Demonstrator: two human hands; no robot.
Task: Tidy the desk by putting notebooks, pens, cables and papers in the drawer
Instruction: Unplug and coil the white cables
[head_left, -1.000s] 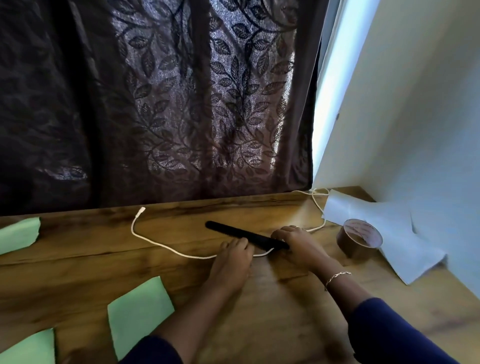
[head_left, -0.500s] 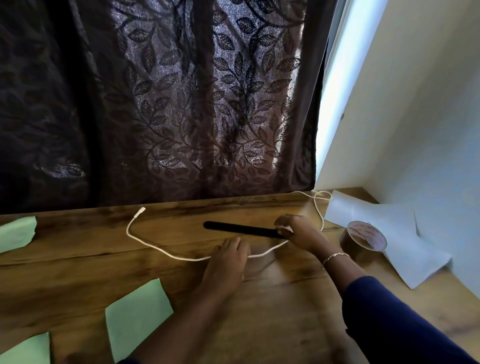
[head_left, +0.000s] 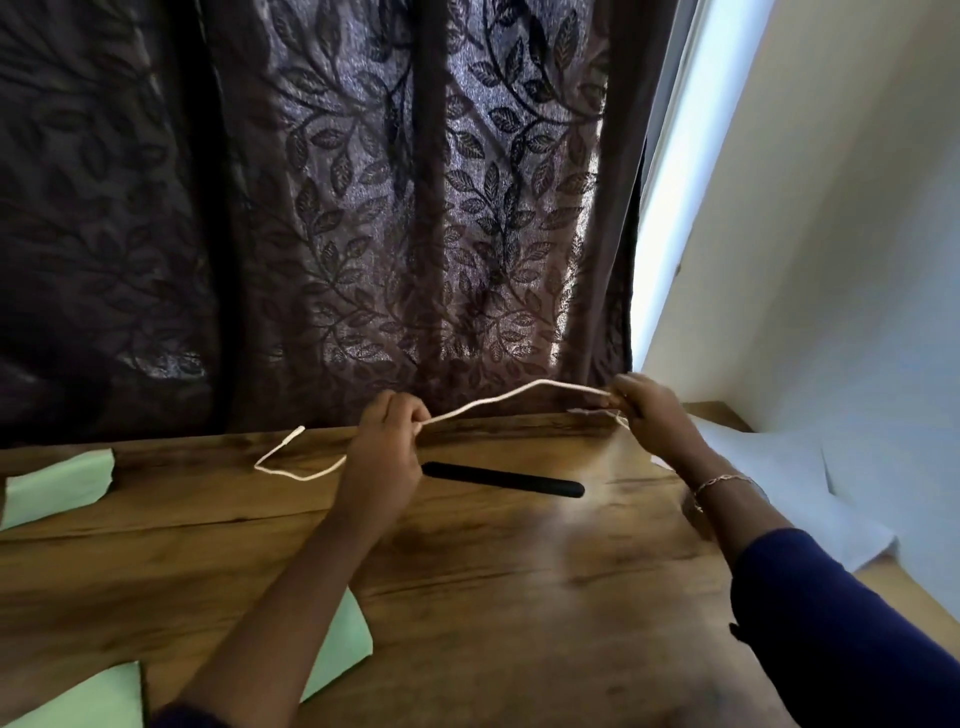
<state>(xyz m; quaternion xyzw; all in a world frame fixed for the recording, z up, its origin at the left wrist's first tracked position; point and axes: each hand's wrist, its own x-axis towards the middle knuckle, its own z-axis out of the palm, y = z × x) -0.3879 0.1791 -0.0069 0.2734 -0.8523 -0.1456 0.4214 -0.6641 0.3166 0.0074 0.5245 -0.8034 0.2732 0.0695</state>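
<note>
A white cable stretches in the air between my two hands, above the back of the wooden desk. My left hand grips it near the middle, and the loose end with its plug trails on the desk to the left. My right hand pinches the cable farther right, near the curtain's edge. A black pen lies flat on the desk just below the raised cable, between my hands. White paper lies at the right, partly behind my right arm.
Green paper pieces lie on the desk: one at the far left, one under my left forearm, one at the bottom left corner. A dark leaf-patterned curtain hangs behind the desk. A white wall closes the right side.
Both hands have left the desk surface and lifted the cable. My right hand has let go of the black pen, which now lies free. The tape roll is hidden behind my right arm.
</note>
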